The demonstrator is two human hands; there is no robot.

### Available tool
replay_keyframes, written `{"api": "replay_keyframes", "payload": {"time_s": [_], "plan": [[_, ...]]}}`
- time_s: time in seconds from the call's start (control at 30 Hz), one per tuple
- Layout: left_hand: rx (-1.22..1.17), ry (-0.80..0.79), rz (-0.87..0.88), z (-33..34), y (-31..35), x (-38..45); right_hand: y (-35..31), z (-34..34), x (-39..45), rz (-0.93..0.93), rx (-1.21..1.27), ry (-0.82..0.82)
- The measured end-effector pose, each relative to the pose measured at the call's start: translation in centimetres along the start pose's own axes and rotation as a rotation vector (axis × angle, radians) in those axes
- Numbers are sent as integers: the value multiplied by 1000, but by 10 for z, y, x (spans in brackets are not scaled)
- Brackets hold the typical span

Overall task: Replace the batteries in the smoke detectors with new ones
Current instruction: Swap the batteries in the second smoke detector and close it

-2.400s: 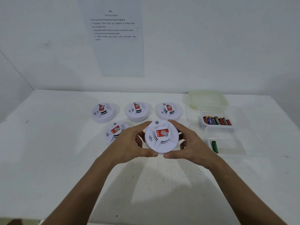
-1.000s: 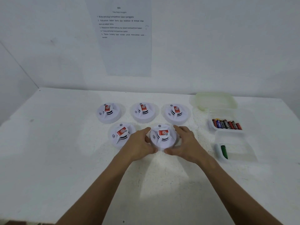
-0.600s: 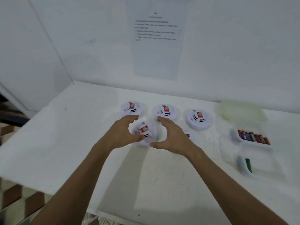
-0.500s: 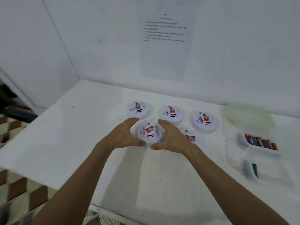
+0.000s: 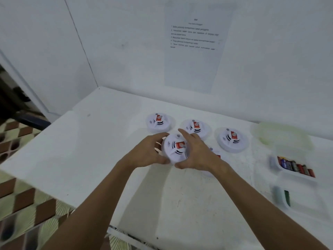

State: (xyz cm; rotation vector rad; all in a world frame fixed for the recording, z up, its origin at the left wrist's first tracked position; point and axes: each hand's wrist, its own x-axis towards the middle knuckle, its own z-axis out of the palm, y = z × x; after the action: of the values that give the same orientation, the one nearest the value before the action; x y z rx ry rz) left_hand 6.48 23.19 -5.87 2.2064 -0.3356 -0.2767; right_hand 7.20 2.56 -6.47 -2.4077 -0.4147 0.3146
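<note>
A round white smoke detector [image 5: 175, 147] with a red label is held between my left hand [image 5: 146, 153] and my right hand [image 5: 197, 153], tilted, just above the white table [image 5: 90, 150]. Three more detectors stand in a row behind: one at the left [image 5: 158, 122], one in the middle [image 5: 196, 127], one at the right [image 5: 232, 139]. Another detector [image 5: 216, 156] is mostly hidden behind my right hand. A clear tray [image 5: 295, 175] at the right holds several batteries [image 5: 295, 166].
A second clear tray [image 5: 302, 201] near the right edge holds one green battery [image 5: 286, 197]. A pale lid [image 5: 281, 135] lies at the back right. An instruction sheet [image 5: 194, 44] hangs on the wall. The table's left edge drops to a patterned floor [image 5: 21, 204].
Both hands let go of the front right detector, moved left and took hold of the front left one, lifting and tilting it. The view has swung to the left.
</note>
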Motion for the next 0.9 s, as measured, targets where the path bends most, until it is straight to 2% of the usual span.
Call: {"api": "replay_keyframes", "payload": {"time_s": [0.17, 0.3, 0.4, 0.57, 0.7, 0.9], "plan": [[-133, -34, 108, 18, 57, 1, 14, -39, -40, -46, 12, 85], [-331, -25, 101, 46, 94, 10, 38, -74, -85, -2, 218, 183], [-271, -105, 134, 72, 122, 17, 59, -96, -125, -7, 417, 229], [-340, -314, 216, 112, 174, 19, 93, -123, -187, -19, 699, 264], [-281, -340, 235, 138, 199, 22, 112, -133, -215, -29, 733, 282], [-122, -335, 285, 160, 223, 24, 134, -136, -238, -24, 649, 281]]}}
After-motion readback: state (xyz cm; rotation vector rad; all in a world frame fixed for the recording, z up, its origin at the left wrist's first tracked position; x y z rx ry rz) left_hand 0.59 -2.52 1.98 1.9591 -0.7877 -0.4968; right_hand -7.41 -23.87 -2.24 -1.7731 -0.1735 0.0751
